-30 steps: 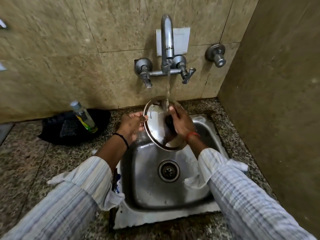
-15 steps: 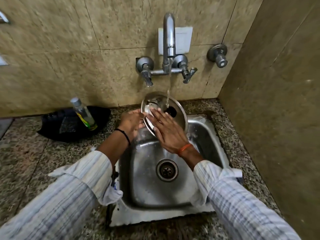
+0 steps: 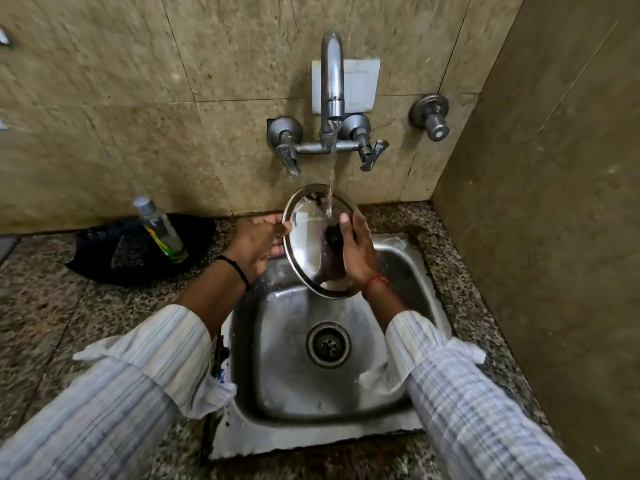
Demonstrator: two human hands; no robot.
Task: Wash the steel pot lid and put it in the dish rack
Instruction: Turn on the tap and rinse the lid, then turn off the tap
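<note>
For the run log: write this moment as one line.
stage: rinsing | steel pot lid tilted under tap stream over sink | left hand grips rim | right hand on knob side | dish rack: not visible

Both arms reach forward from striped, rolled-back sleeves, forearms bare and angled inward toward each other. The left hand is raised with its wrist bent, a black band around that wrist, and its fingers curl round the left edge of the steel pot lid, thumb on the near face. The right hand lies against the lid's right side, palm toward it, fingers curved over the dark knob, an orange thread at the wrist. Both hands are wet.
</note>
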